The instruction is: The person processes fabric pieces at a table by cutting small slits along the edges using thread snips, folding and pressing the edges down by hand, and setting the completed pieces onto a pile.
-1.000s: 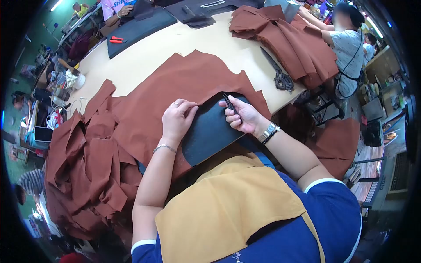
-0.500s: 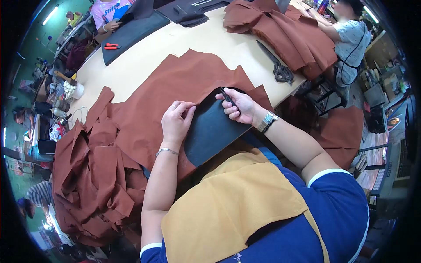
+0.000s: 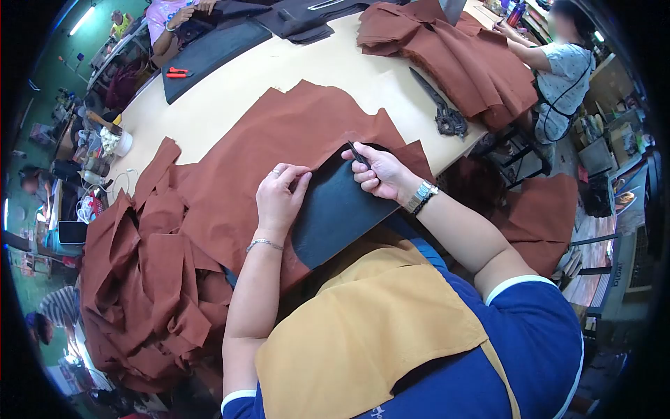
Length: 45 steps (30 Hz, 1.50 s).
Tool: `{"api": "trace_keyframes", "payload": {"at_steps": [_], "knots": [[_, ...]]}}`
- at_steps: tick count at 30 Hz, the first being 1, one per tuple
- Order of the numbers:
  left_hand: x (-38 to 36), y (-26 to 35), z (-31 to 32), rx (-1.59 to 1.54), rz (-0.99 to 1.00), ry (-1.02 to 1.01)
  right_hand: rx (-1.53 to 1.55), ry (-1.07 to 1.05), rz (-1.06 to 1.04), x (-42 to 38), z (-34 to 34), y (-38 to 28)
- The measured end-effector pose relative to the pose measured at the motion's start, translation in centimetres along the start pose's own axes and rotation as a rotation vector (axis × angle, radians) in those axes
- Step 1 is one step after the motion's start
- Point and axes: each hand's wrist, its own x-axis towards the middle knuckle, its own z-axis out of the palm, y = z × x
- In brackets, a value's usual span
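Observation:
A large piece of reddish-brown leather or cloth (image 3: 258, 150) lies across the table in front of me, over a dark board (image 3: 342, 209). My left hand (image 3: 279, 199) pinches the edge of this brown piece where it meets the board. In my right hand (image 3: 380, 171) is a small black pointed tool (image 3: 359, 155), which looks like thread snips. Its tip points up and left at the edge of the brown piece, to the right of my left hand. My fingers hide most of its body.
Crumpled brown pieces (image 3: 150, 272) hang at the table's left side. Large dark scissors (image 3: 441, 108) lie at right, near another brown pile (image 3: 453, 59). Orange-handled snips (image 3: 177, 72) rest on a dark board (image 3: 209, 56). Co-workers sit at the far left (image 3: 164, 31) and right (image 3: 562, 77).
My right hand has shifted slightly, with the tool's tip still at the brown edge. My left hand keeps its pinch. The far-left co-worker's hands have moved up and right.

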Motion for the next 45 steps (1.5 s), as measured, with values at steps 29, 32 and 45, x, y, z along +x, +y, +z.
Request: {"api": "trace_keyframes", "payload": {"at_steps": [29, 32, 45], "knots": [[2.4, -2.0, -6.8, 0.411, 0.312, -0.567, -0.544, 0.175, -0.535, -4.6, 1.6, -3.7], [1.5, -5.0, -6.1, 0.413, 0.260, -0.698, -1.066, 0.445, -0.720, -2.2, -4.0, -9.1], [3.7, -9.8, -7.5, 0.373, -0.267, 0.007, -2.005, 0.228, -1.053, -1.9, 2.3, 2.1]]}}
